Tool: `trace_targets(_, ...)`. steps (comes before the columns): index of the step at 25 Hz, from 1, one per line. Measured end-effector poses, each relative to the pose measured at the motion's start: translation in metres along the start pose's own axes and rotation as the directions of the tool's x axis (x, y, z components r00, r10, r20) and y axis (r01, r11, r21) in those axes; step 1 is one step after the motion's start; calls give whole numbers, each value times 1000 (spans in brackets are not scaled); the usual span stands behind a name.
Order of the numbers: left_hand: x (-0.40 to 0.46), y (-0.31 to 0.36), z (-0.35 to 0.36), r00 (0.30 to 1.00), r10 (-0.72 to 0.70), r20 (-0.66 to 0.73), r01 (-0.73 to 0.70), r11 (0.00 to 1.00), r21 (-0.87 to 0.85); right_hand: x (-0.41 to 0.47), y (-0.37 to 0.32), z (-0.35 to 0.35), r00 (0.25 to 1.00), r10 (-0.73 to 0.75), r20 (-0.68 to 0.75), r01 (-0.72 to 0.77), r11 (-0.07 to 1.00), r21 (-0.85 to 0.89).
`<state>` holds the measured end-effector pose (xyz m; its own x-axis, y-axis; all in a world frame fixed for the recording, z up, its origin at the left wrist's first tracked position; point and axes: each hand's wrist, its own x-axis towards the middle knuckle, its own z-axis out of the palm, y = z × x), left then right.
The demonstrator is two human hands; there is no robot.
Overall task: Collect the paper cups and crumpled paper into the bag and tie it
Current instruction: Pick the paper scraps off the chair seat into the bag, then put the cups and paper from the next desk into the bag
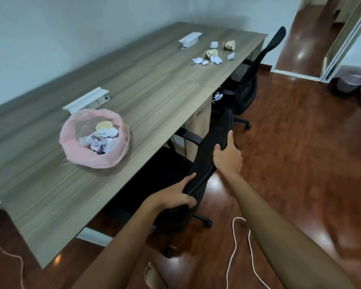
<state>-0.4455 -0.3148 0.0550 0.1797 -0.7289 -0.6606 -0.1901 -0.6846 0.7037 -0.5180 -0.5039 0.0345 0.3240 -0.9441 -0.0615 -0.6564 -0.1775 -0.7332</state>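
An open pink bag [71, 140] sits on the wooden desk [154, 84], holding crumpled paper [100, 140] and a paper cup [103, 124]. At the desk's far end lie two paper cups [211, 53] [229, 45] among several crumpled papers [216, 59]. Another crumpled paper [217, 96] lies on the far chair's seat. My left hand [173, 197] grips the lower edge of the near black chair's backrest [208, 155]. My right hand [228, 155] grips the same backrest higher up.
A second black chair [248, 80] stands at the desk's far end. Two white socket boxes [86, 100] [190, 37] sit on the desk. A white cord [238, 245] lies on the wooden floor. A bin with a pink liner [350, 80] stands at right.
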Motion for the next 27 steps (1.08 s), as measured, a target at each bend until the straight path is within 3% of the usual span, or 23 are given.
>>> trace_targets(5,-11,-16,-59,966,-149,-209,167,983,72,-4,-40,39,978,-182,103,196,970,-146)
trace_targets(10,-27,-55,-120,907,-179,-382,236,966,107,-7,-85,79,926,-284,249,339,915,-218)
trace_targets(16,-24,-71,-144,919,-164,-360,223,967,127,-9,-91,89,934,-291,205,337,909,-245)
trace_targets(20,-27,-68,-145,924,-139,-358,195,973,126,-8,-98,87,929,-264,258,324,917,-232)
trace_targets(25,-33,-70,-177,986,-153,-60,162,964,213,20,-141,101,920,-284,268,381,808,-449)
trace_targets(27,-31,-73,-198,990,-114,-88,124,986,115,32,-166,118,886,-324,330,450,772,-448)
